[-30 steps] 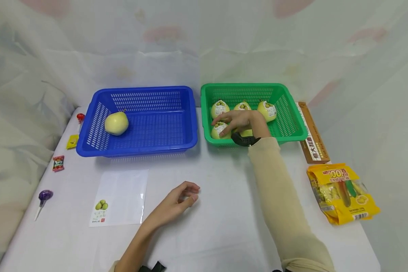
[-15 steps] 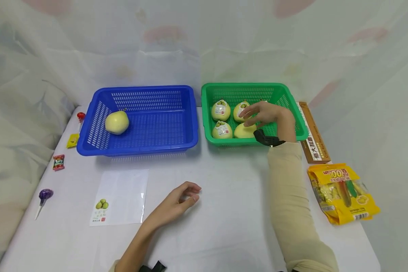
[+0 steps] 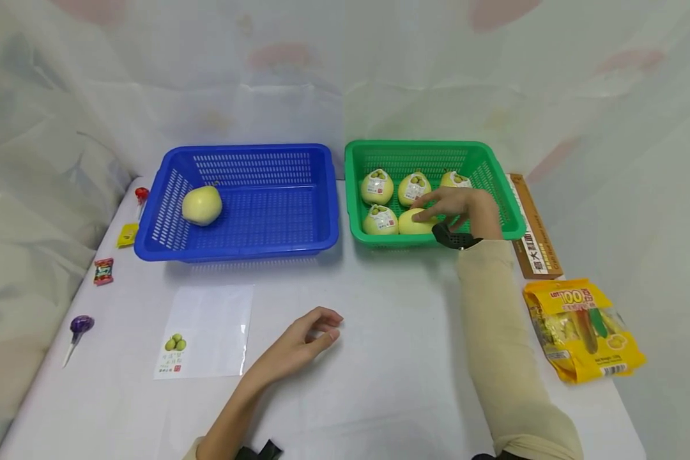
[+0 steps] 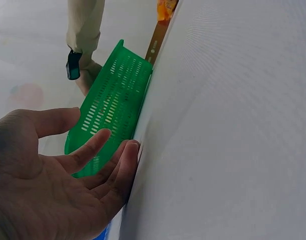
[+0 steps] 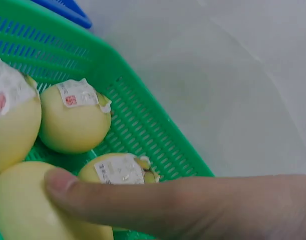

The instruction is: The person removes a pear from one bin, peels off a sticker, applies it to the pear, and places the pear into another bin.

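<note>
In the head view my right hand (image 3: pixel 457 204) reaches into the green basket (image 3: pixel 500 204) and holds a pale yellow pear (image 3: pixel 408 223) in the front row. The right wrist view has the thumb (image 5: pixel 92 197) pressed on that pear's side; the other fingers are hidden there. Several more pears with white paper labels, such as the front left one (image 3: pixel 381 222), sit around it. My left hand (image 3: pixel 299 342) is over the white table, loosely curled and holding nothing. Near it lies a clear plastic sheet or bag (image 3: pixel 207 332) printed with green pears.
A blue basket (image 3: pixel 270 220) to the left has one unlabelled pear (image 3: pixel 202 205). Lollipops and small sweets, including a purple lollipop (image 3: pixel 81 324), lie along the left edge. At right are a brown box (image 3: pixel 535 230) and a yellow sweets bag (image 3: pixel 583 329).
My right hand has left the front left labelled pear, moved right, and come down onto the unlabelled pear beside it. The left hand has stayed in place.
</note>
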Available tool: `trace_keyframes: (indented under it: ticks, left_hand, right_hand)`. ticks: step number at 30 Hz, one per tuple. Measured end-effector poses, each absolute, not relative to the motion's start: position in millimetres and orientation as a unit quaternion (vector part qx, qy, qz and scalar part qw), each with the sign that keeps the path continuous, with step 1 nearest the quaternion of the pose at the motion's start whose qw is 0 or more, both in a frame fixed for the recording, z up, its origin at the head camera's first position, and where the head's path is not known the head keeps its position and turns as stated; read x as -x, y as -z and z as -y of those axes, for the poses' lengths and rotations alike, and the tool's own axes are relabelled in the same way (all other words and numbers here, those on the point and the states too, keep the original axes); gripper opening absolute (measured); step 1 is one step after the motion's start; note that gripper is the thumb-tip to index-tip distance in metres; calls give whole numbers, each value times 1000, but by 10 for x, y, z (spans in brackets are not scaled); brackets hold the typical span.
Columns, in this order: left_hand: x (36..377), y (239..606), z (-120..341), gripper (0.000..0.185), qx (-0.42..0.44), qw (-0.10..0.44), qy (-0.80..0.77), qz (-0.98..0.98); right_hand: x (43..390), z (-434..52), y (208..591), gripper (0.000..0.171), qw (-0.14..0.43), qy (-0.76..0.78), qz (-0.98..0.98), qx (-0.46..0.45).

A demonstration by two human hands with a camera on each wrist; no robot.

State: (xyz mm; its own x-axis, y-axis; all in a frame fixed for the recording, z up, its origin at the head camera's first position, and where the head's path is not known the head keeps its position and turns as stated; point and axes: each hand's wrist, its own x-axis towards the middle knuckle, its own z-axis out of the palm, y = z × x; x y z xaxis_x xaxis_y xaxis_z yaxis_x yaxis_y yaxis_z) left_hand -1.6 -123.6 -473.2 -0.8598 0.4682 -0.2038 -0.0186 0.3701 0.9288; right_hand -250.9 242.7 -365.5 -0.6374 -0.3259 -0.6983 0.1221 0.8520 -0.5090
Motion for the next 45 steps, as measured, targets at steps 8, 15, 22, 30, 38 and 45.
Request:
trace_keyframes:
  ticks: [8, 15, 22, 30, 38, 45]
  left_hand:
    - [22, 4730, 1227, 37, -141, 226, -542, -797]
    - [19, 4735, 1221, 36, -145, 226, -544, -795]
    - [13, 4733, 1228, 37, -143, 224, -545, -795]
    - [7, 4720, 1229, 38, -140, 224, -544, -797]
    - [9, 4732, 1226, 37, -141, 225, -542, -797]
    - [4, 4729, 1218, 38, -146, 229, -542, -795]
  right_hand:
    - [2531, -2422, 3728, 78, 427, 277, -861, 17]
    - [2555, -2429, 3715, 50, 392, 283, -875, -22]
    - [2542, -2502, 3513, 49, 356, 380, -853, 37]
    - [2546, -2479, 3581, 66, 390, 362, -842, 91]
    - [2566, -2384, 3665, 76, 403, 299, -863, 53]
    - [2540, -2386, 3654, 80, 400, 289, -869, 42]
